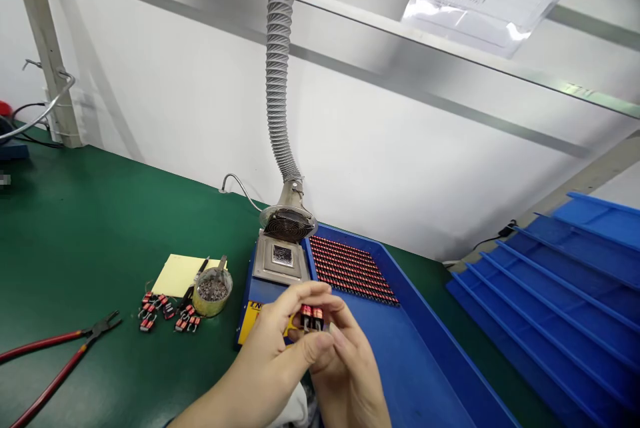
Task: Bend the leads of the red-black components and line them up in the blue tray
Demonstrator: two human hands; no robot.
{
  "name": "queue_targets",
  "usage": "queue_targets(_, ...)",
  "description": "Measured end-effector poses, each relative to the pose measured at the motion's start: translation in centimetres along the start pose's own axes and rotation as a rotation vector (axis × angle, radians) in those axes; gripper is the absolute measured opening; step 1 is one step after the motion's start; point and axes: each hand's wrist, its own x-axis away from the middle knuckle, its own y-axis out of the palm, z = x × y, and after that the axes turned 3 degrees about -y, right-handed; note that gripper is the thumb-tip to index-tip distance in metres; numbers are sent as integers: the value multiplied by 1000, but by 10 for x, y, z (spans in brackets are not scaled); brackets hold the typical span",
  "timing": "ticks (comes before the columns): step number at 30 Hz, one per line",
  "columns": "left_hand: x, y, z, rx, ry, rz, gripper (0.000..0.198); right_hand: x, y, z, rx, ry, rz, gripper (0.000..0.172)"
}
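Both my hands meet at the lower middle of the view, closed around a small coil part (312,316) with two red windings and a black base. My left hand (280,348) has its thumb along the near side of the part. My right hand (347,348) grips it from the right, fingertips pressed close to the left thumb. Fingers hide the part's underside. Just beyond them stands a solder pot (283,271) with a square opening of molten metal. Rows of similar red and black coils (350,268) fill the far end of a blue tray (415,361).
Left of the pot, loose coils (147,311) lie by a yellow paper (175,275) and a round tin (213,291). Red-handled pliers (95,331) rest on the green table. A fume hose (279,68) hangs above the pot. Stacked blue trays (560,281) stand right.
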Motion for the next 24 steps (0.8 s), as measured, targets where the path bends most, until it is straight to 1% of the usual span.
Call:
queue_targets(2, 0, 0, 2, -109, -5, 31, 41, 1, 3, 5, -30, 18, 28, 31)
queue_targets(3, 0, -1, 4, -117, -5, 42, 38, 1, 3, 6, -45, 20, 49, 32)
queue_targets(5, -3, -4, 7, -46, -10, 47, 28, 2, 4, 6, -49, 21, 76, 29)
queue_targets(8, -9, -10, 10, 108, -29, 81, 6, 1, 7, 5, -21, 22, 72, 19)
queue_targets(10, -12, -12, 10, 192, -68, 145, 10, 0, 9, 8, -9, 14, 74, 15)
queue_targets(12, -14, -13, 10, 275, -109, 206, 16, -1, 10, 11, -6, 8, 75, 16)
queue_targets(14, -14, -14, 11, 356, -116, 260, 20, -2, 9, 13, -1, 23, 50, 17)
queue_targets(17, -13, -20, 15, 443, -27, 378, 20, -3, 8, 13, -3, 62, -19, 16)
queue_targets(19, -12, -27, 19, 473, 48, 447, 19, -4, 7, 9, -22, 95, -38, 15)
queue_targets(20, -11, -31, 21, 457, 67, 447, 17, -4, 6, 7, -34, 111, -32, 16)
queue_targets(21, -10, -34, 23, 416, 62, 410, 16, -5, 6, 6, -45, 124, -19, 16)
queue_targets(22, -10, -36, 24, 350, 29, 341, 18, -5, 6, 4, -52, 134, -6, 18)
queue_targets(24, -9, -35, 24, 202, -81, 171, 23, -6, 6, 3, -66, 140, 22, 20)
